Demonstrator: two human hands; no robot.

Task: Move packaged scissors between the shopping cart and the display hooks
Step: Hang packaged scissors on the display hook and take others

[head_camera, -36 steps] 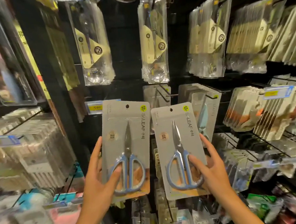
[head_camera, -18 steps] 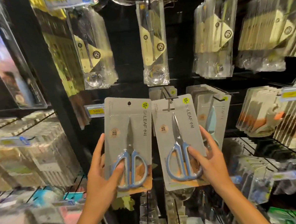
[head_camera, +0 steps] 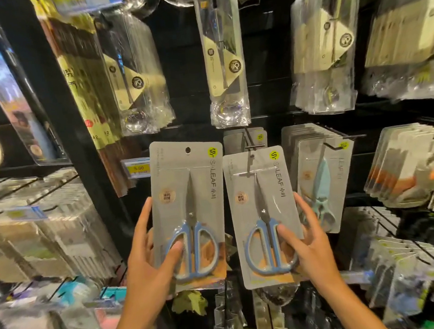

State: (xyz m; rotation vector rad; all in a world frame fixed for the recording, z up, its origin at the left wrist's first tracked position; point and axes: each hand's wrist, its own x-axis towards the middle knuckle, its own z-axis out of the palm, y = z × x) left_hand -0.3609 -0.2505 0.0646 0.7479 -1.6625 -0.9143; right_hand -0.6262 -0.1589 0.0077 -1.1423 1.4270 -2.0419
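Your left hand [head_camera: 150, 256] holds one scissors pack [head_camera: 188, 212] by its bottom, thumb in front, and your right hand [head_camera: 309, 245] holds the other pack [head_camera: 261, 212] up at the hook [head_camera: 250, 146], so its top hole can slide on.

Dark shop display wall [head_camera: 181, 43] of black panels, crossed by metal hooks — crowded with hanging clear-wrapped packets [head_camera: 225, 61]. Black upright post [head_camera: 37, 74] at left, beside shelves of stacked clear boxes [head_camera: 48, 232]. Yellow price tag [head_camera: 137, 168] by the post — glare on the plastic everywhere.
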